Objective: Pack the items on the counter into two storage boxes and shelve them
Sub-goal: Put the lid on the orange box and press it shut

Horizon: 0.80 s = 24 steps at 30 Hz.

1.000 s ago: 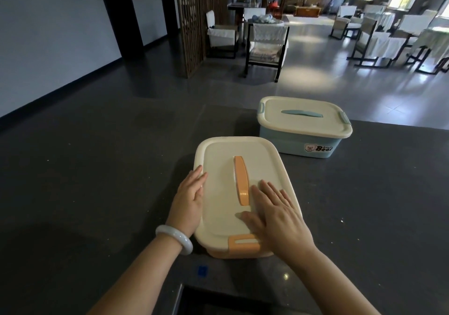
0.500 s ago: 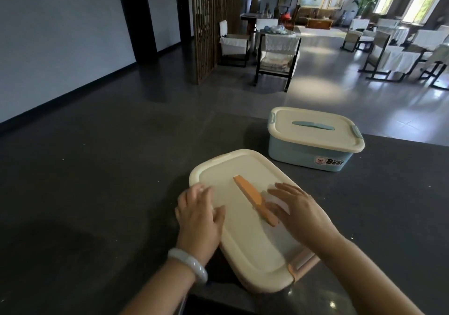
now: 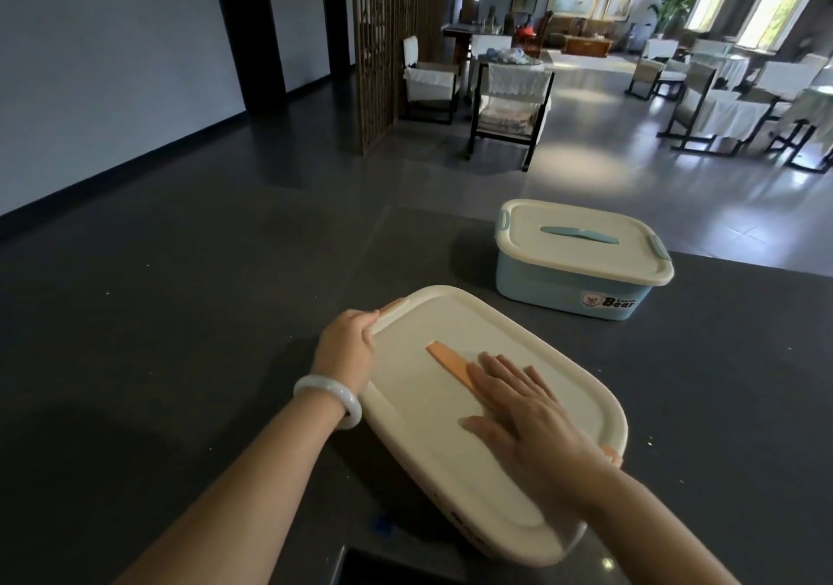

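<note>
The left grip (image 3: 347, 350) curls round the rim of the orange-handled box (image 3: 428, 413). The right grip (image 3: 527, 422) lies flat on its lid, fingers spread.

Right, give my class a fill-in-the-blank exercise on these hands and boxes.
The right hand lies flat on the cream plastic lid, partly covering its ____ handle.
The left hand grips that lid's edge, a white bangle on its ____.
The closed plastic storage box farther back on the dark counter is pale ____.
Missing: orange; wrist; blue.
</note>
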Each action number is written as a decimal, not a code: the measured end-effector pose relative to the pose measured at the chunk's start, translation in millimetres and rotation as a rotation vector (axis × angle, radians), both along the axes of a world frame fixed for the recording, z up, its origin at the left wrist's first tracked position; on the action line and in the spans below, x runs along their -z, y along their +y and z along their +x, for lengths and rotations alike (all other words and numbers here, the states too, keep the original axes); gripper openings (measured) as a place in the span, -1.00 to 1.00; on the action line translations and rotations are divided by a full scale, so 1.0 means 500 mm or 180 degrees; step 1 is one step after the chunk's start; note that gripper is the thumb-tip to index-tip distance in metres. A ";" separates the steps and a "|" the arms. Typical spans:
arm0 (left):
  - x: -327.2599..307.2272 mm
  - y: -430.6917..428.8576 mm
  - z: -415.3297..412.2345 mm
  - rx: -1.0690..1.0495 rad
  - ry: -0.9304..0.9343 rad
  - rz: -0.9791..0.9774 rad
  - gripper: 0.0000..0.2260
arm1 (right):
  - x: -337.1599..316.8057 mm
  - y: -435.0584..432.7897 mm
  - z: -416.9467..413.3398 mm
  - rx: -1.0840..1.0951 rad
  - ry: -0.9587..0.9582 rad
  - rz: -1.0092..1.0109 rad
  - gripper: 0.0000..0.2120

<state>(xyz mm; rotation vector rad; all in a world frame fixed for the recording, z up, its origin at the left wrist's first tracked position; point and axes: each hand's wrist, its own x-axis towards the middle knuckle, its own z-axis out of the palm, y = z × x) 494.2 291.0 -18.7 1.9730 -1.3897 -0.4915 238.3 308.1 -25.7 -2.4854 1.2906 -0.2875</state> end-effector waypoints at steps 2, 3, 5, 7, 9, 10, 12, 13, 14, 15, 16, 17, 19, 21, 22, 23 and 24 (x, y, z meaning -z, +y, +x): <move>-0.004 0.052 -0.001 -0.0036 -0.0023 0.0001 -0.71 | -0.007 -0.014 -0.029 -0.0304 -0.0052 0.0079 -0.38; -0.005 0.081 -0.003 -0.0073 0.0000 0.0006 -0.73 | -0.014 -0.020 -0.040 -0.0462 -0.0088 0.0130 -0.43; -0.005 0.137 -0.011 -0.0152 0.0065 -0.0019 -0.77 | -0.025 -0.029 -0.055 -0.0680 -0.0188 0.0226 -0.53; -0.003 0.183 -0.025 -0.0197 0.0179 -0.0025 -0.82 | -0.037 -0.034 -0.063 -0.0650 -0.0383 0.0434 -0.61; 0.003 0.210 -0.036 -0.0172 0.0295 -0.0007 -0.83 | -0.048 -0.036 -0.059 -0.0374 -0.0624 0.0566 -0.70; 0.008 0.215 -0.036 -0.0159 0.0383 -0.0003 -0.80 | -0.051 -0.036 -0.049 -0.0157 -0.0648 0.0447 -0.75; 0.014 0.207 -0.027 -0.0232 0.0767 0.0051 -0.69 | -0.058 -0.036 -0.009 0.0278 -0.0468 -0.0054 -0.76; 0.015 0.198 -0.019 -0.0303 0.1078 0.0128 -0.60 | -0.058 -0.032 0.017 0.0378 -0.0422 -0.0173 -0.68; 0.014 0.187 -0.012 -0.0371 0.1470 0.0262 -0.48 | -0.057 -0.026 0.045 0.0379 -0.0429 -0.0149 -0.57; 0.014 0.178 -0.007 -0.0406 0.1907 0.0420 -0.40 | -0.055 -0.018 0.071 0.0338 -0.0379 -0.0058 -0.48; 0.017 0.169 -0.005 -0.0366 0.2321 0.0577 -0.38 | -0.048 -0.011 0.092 0.0260 -0.0247 -0.0010 -0.42; 0.023 0.162 -0.006 -0.0275 0.2672 0.0703 -0.42 | -0.037 -0.004 0.108 0.0183 -0.0066 -0.0038 -0.42; 0.035 0.158 -0.014 -0.0114 0.3143 0.0760 -0.56 | -0.012 0.008 0.118 0.0140 0.0175 -0.0202 -0.46; 0.043 0.160 -0.021 -0.0067 0.3306 0.0554 -0.65 | -0.001 0.014 0.117 0.0186 0.0248 -0.0309 -0.47; 0.048 0.160 -0.022 -0.0066 0.3308 0.0446 -0.66 | 0.001 0.015 0.117 0.0184 0.0263 -0.0336 -0.48; 0.050 0.160 -0.022 -0.0062 0.3251 0.0343 -0.66 | 0.002 0.017 0.117 0.0185 0.0277 -0.0356 -0.48; 0.049 0.159 -0.023 -0.0065 0.3126 0.0254 -0.65 | 0.001 0.016 0.117 0.0190 0.0281 -0.0369 -0.48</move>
